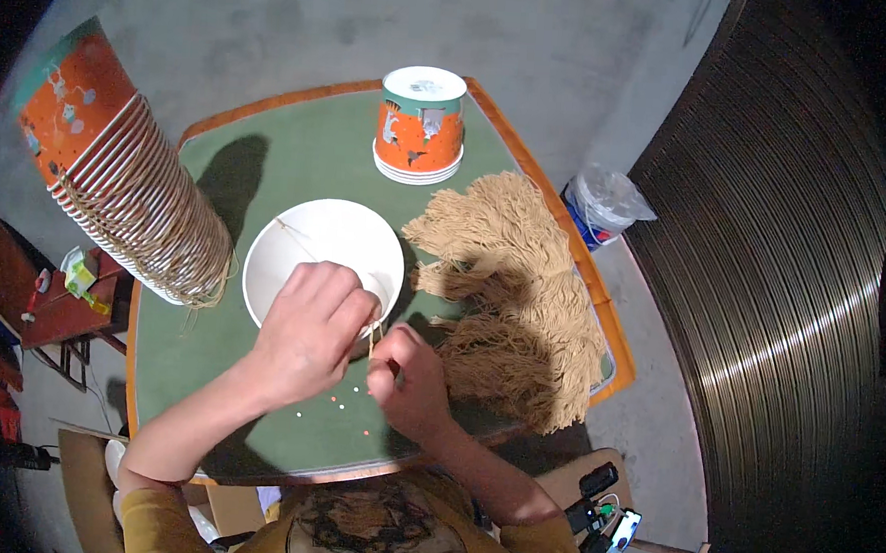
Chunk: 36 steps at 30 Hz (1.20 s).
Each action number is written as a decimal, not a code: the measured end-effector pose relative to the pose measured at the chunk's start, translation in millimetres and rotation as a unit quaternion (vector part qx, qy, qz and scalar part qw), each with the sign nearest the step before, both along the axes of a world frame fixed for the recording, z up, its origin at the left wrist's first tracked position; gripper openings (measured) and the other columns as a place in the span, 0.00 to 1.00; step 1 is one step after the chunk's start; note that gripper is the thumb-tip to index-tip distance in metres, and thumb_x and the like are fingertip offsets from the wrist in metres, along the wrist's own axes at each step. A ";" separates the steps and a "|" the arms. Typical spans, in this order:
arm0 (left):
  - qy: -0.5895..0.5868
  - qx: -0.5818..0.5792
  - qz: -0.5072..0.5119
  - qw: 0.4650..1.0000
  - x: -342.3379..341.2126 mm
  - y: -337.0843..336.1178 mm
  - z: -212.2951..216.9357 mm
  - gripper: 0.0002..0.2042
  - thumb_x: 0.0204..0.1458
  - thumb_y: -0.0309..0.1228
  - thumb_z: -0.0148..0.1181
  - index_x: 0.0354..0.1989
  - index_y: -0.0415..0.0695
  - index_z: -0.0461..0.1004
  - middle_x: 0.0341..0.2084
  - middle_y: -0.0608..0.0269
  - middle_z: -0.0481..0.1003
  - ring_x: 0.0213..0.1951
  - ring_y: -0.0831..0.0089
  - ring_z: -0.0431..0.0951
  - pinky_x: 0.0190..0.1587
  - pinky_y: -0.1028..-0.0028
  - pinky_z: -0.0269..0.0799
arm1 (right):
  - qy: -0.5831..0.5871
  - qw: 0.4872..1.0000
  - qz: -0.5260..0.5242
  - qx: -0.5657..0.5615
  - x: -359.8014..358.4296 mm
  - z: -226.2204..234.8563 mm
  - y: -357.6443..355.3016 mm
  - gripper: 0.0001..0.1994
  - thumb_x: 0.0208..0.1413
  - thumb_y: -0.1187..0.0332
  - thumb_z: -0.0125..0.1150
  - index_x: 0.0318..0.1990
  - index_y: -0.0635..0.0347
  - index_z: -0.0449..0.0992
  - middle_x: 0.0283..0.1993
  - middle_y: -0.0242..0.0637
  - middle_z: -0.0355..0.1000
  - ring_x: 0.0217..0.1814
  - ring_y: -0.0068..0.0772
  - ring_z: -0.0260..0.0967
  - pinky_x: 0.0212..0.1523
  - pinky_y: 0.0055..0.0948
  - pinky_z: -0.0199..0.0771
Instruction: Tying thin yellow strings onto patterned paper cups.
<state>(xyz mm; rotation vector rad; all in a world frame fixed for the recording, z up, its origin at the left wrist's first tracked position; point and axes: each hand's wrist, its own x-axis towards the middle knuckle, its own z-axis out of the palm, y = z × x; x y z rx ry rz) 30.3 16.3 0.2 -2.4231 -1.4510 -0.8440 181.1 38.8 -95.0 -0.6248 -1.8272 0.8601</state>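
Observation:
A white paper bucket (pixel 310 225), its mouth facing up, stands in front of me on the green table. Over its near rim my left hand (pixel 315 320) is closed, fingers curled on a tan cord (pixel 374 339). Just to the right, my right hand (pixel 407 380) pinches the same cord below the rim. Another bit of cord crosses the inside of the bucket near its far left wall. A large heap of tan cords (pixel 532 291) lies to the right of the bucket. Where the fingers meet the rim is partly hidden.
On the left leans a tall nested stack of orange buckets (pixel 133 170) strung with cords. A short upside-down bucket stack (pixel 421 125) stands at the far side. Small paper dots (pixel 334 399) lie by the near table edge (pixel 302 475). A lined pail (pixel 602 205) stands beyond the right edge.

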 end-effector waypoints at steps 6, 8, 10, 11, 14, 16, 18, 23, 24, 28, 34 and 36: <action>0.002 -0.020 -0.012 1.000 -8.6 1.3 2.5 0.10 0.39 0.24 0.58 0.33 0.42 0.68 0.29 0.58 0.64 0.37 0.57 0.67 0.41 0.62 0.62 | -0.009 0.994 -0.093 -0.064 0.5 19.9 -11.0 0.04 0.51 0.71 0.59 0.32 0.56 0.69 0.21 0.33 0.65 0.20 0.30 0.66 0.25 0.28 0.69; 0.006 -0.018 -0.013 1.000 -9.1 -0.7 2.5 0.11 0.39 0.24 0.59 0.33 0.42 0.68 0.29 0.58 0.64 0.37 0.57 0.67 0.42 0.62 0.62 | -0.044 0.990 -0.132 -0.008 -0.8 17.6 -9.2 0.05 0.51 0.70 0.59 0.33 0.55 0.70 0.20 0.32 0.66 0.18 0.29 0.66 0.23 0.27 0.69; 0.010 -0.015 -0.011 1.000 -8.3 -3.1 1.4 0.11 0.38 0.24 0.59 0.33 0.42 0.68 0.29 0.58 0.65 0.38 0.57 0.68 0.42 0.62 0.62 | -0.091 0.980 -0.148 0.098 -2.2 15.2 -8.5 0.05 0.51 0.71 0.60 0.33 0.54 0.71 0.20 0.33 0.67 0.18 0.29 0.66 0.22 0.26 0.69; 0.014 -0.002 -0.020 1.000 -7.5 -4.4 0.4 0.12 0.38 0.24 0.59 0.33 0.42 0.68 0.29 0.58 0.65 0.38 0.58 0.68 0.43 0.63 0.62 | -0.092 0.980 -0.149 0.098 -1.9 15.1 -7.8 0.05 0.51 0.71 0.60 0.33 0.54 0.71 0.20 0.33 0.67 0.18 0.29 0.66 0.22 0.26 0.69; 0.015 0.015 -0.021 1.000 -4.1 -9.7 -4.5 0.13 0.37 0.25 0.59 0.34 0.42 0.69 0.29 0.59 0.65 0.39 0.58 0.68 0.47 0.60 0.62 | -0.035 0.993 -0.088 0.065 -1.4 14.1 -11.3 0.04 0.50 0.72 0.59 0.33 0.55 0.71 0.21 0.35 0.67 0.19 0.29 0.67 0.23 0.26 0.69; 0.053 0.066 -0.002 0.996 -3.5 -10.5 -2.9 0.13 0.36 0.26 0.59 0.34 0.42 0.69 0.28 0.60 0.64 0.38 0.58 0.68 0.49 0.57 0.62 | -0.020 0.996 -0.069 0.050 -3.6 16.1 -15.0 0.04 0.49 0.73 0.60 0.32 0.56 0.70 0.21 0.34 0.68 0.19 0.28 0.66 0.22 0.26 0.68; 0.056 0.066 -0.007 0.996 -5.1 -12.6 -4.9 0.13 0.35 0.26 0.59 0.34 0.42 0.69 0.28 0.60 0.64 0.38 0.58 0.68 0.51 0.56 0.61 | -0.016 0.997 -0.066 0.022 -5.7 10.5 -21.2 0.05 0.49 0.72 0.60 0.32 0.57 0.70 0.20 0.34 0.67 0.18 0.27 0.65 0.22 0.26 0.68; 0.055 0.089 -0.060 0.993 -18.3 -2.6 -9.4 0.12 0.39 0.30 0.62 0.34 0.43 0.69 0.30 0.62 0.66 0.39 0.63 0.70 0.55 0.55 0.60 | -0.007 0.994 -0.112 0.017 -13.1 11.3 -22.5 0.06 0.49 0.72 0.61 0.32 0.58 0.70 0.20 0.32 0.66 0.18 0.25 0.63 0.22 0.26 0.66; 0.065 0.071 -0.043 0.994 -19.0 -11.9 -6.4 0.13 0.41 0.34 0.63 0.33 0.45 0.69 0.30 0.63 0.67 0.41 0.66 0.71 0.57 0.54 0.59 | -0.022 0.994 -0.104 0.002 -9.7 17.9 -25.9 0.06 0.49 0.72 0.62 0.32 0.58 0.70 0.22 0.33 0.66 0.20 0.27 0.64 0.24 0.28 0.67; 0.130 0.096 -0.026 0.987 -43.1 -25.1 -14.5 0.11 0.41 0.35 0.62 0.33 0.49 0.71 0.30 0.66 0.68 0.44 0.67 0.72 0.58 0.52 0.60 | -0.120 0.982 -0.097 0.112 4.4 12.6 -31.8 0.07 0.47 0.72 0.63 0.33 0.57 0.72 0.31 0.35 0.69 0.30 0.35 0.68 0.31 0.32 0.71; 0.081 0.160 0.097 0.979 -55.0 -36.9 -30.9 0.11 0.42 0.29 0.62 0.36 0.47 0.71 0.39 0.59 0.67 0.50 0.59 0.68 0.56 0.52 0.59 | -0.155 0.962 -0.061 0.215 3.9 12.4 -31.9 0.11 0.44 0.73 0.65 0.38 0.54 0.74 0.37 0.34 0.69 0.37 0.40 0.69 0.34 0.34 0.73; -0.119 0.172 0.175 0.962 -44.6 -48.4 -57.3 0.10 0.45 0.26 0.61 0.37 0.45 0.71 0.39 0.58 0.65 0.45 0.57 0.67 0.50 0.56 0.62 | -0.150 0.965 -0.051 0.210 -0.8 9.2 -32.1 0.12 0.43 0.73 0.65 0.38 0.54 0.74 0.37 0.33 0.70 0.37 0.40 0.69 0.35 0.34 0.73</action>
